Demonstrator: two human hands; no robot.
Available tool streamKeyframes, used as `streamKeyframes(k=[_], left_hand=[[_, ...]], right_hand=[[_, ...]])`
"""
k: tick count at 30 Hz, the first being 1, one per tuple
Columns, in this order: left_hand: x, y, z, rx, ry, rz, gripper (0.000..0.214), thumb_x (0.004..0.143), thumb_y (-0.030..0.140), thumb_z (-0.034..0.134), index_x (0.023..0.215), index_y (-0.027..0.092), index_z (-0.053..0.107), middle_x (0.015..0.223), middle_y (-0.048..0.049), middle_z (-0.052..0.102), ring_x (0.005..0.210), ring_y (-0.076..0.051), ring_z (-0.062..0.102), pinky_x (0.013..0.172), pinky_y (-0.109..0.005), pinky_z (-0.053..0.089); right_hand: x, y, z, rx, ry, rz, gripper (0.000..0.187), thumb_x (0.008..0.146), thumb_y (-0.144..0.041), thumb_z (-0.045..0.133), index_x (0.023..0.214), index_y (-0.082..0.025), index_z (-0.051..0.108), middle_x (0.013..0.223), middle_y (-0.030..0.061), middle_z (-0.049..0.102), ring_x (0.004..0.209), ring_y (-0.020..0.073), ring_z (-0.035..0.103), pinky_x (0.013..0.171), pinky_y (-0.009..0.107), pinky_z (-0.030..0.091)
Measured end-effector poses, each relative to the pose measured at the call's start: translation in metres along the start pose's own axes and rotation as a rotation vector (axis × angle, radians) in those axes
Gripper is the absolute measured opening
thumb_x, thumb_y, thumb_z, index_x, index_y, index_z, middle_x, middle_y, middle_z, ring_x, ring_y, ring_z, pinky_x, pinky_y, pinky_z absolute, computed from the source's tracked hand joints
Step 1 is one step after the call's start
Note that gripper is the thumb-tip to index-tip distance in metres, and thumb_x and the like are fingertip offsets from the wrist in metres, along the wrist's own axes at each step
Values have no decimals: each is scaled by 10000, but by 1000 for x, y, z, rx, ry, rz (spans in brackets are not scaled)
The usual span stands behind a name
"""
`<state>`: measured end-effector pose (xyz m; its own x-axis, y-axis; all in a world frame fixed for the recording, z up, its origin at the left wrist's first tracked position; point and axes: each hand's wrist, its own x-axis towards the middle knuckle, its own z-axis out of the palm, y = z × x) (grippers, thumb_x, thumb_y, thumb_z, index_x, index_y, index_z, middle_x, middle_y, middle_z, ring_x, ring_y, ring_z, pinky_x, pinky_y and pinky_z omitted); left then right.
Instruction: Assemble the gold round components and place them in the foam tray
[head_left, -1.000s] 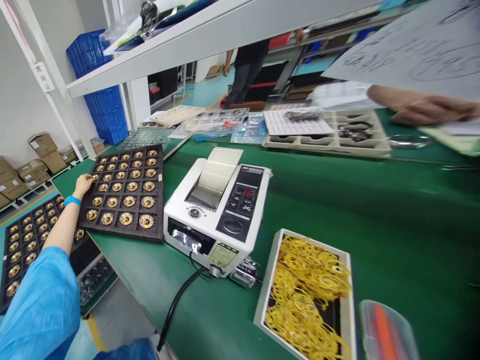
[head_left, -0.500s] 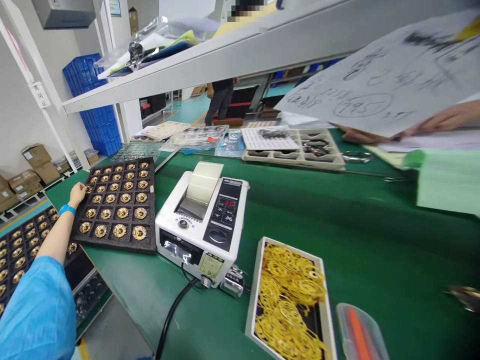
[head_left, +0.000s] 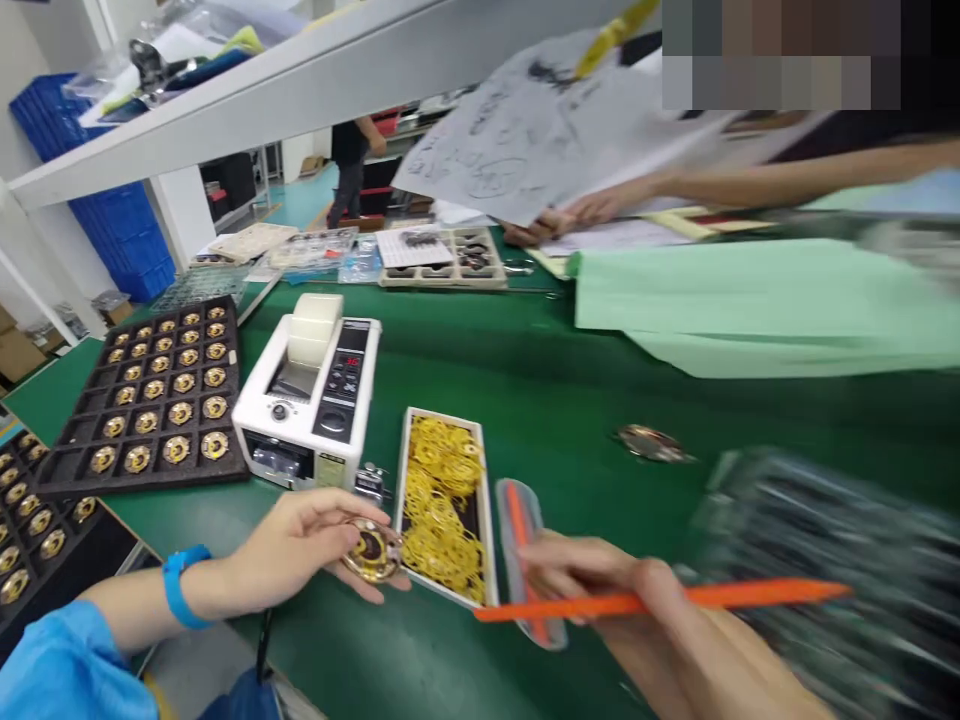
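Observation:
My left hand (head_left: 311,550), with a blue wristband, has thumb and fingers around a round gold watch case (head_left: 373,550). It is above the table, left of a white-rimmed box (head_left: 490,540) of thin yellow rings (head_left: 442,500). Fingers closed, my right hand (head_left: 637,590) grips a long orange pointed stick (head_left: 735,595), slightly blurred. The stick's left end lies over the box's near corner. Partly behind my right hand is a clear plastic case (head_left: 531,510) with another orange strip inside. At the left, a black foam tray (head_left: 161,478) holds rows of similar gold cases.
A white tape dispenser (head_left: 307,385) stands between foam tray and ring box. Another gold piece (head_left: 652,443) lies on the green table. Blurred clear-plastic trays (head_left: 832,560) are at right, below green sheets (head_left: 750,300). A co-worker's hands (head_left: 577,212) hold papers at the back.
My left hand has come away from the foam tray, moving right and nearer with a gold watch case. My right hand has entered with the orange stick. The view has turned right.

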<state>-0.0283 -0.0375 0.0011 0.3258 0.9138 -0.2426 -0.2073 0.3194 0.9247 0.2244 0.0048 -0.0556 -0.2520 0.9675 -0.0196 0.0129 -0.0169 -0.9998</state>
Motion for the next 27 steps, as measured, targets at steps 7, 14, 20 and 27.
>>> streamKeyframes(k=[7,14,20,27], left_hand=[[46,-30,20,-187,53,-40,307,773,339,724,1025,197,622,877,-17,677,871,-193,707,891,-388,566],[46,-38,19,-203,80,-11,394,769,361,736,1130,225,656,965,-30,688,962,-210,680,951,-412,532],[44,-39,15,-180,85,-17,402,774,369,735,1147,234,670,894,-13,654,980,-218,665,994,-450,511],[45,-33,13,-184,73,-34,442,766,393,736,1161,219,642,886,-26,697,992,-251,698,1013,-476,485]], right_hand=[[-22,-8,20,-5,126,-157,292,859,-510,626,843,-245,748,756,63,658,659,195,613,603,305,536],[-33,9,38,6,197,-126,226,874,-443,636,881,-248,750,763,54,704,685,200,666,647,298,584],[-32,0,39,-84,188,-178,211,904,-403,598,874,-250,740,757,51,715,675,198,676,638,296,589],[-36,14,38,-514,58,-754,311,877,-24,511,1063,-207,681,905,75,737,830,188,708,725,278,597]])
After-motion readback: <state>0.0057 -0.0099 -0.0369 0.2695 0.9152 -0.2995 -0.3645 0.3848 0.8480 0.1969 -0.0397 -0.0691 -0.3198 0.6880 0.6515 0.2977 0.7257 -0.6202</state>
